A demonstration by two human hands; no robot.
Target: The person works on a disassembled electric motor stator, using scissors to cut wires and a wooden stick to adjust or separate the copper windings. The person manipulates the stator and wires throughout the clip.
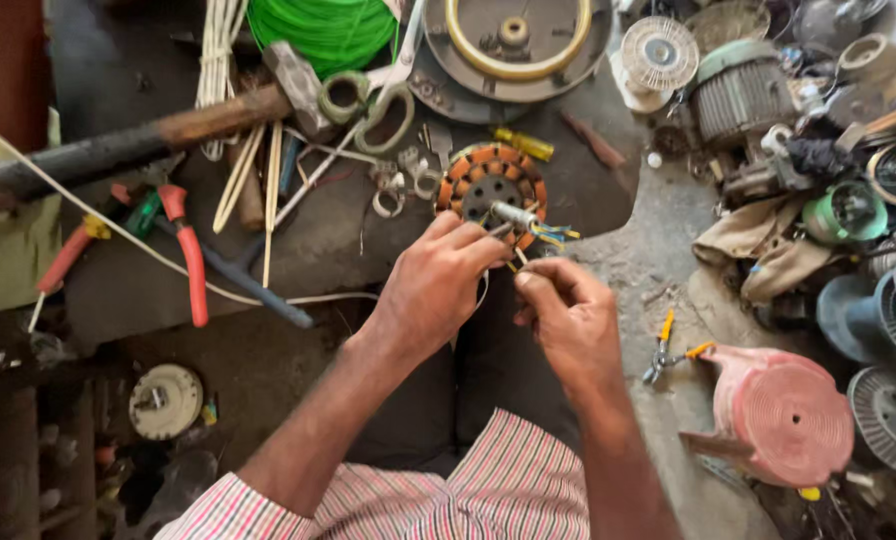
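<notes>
A: Where is the stator found?

B: It is seen lying flat on the dark work mat, ringed with copper-orange coils, just above both hands. A short grey sleeve and a bundle of blue and yellow leads are seen projecting from its lower right edge.

A: How is the left hand engaged?

B: Its fingers are closed together on the leads at the sleeve, the fingertips touching the stator's edge.

A: And the right hand?

B: Its thumb and forefinger are pinched on a thin wire end just below the sleeve. The two hands are held close together, almost touching.

A: What is recorded nearby?

B: Red-handled pliers are laid at the mat's left, near a hammer. Scissors and a spool of green wire are noted above, a yellow screwdriver just above the stator. A pink fan housing is noted on the floor at the right, with small yellow-handled cutters beside it.
</notes>
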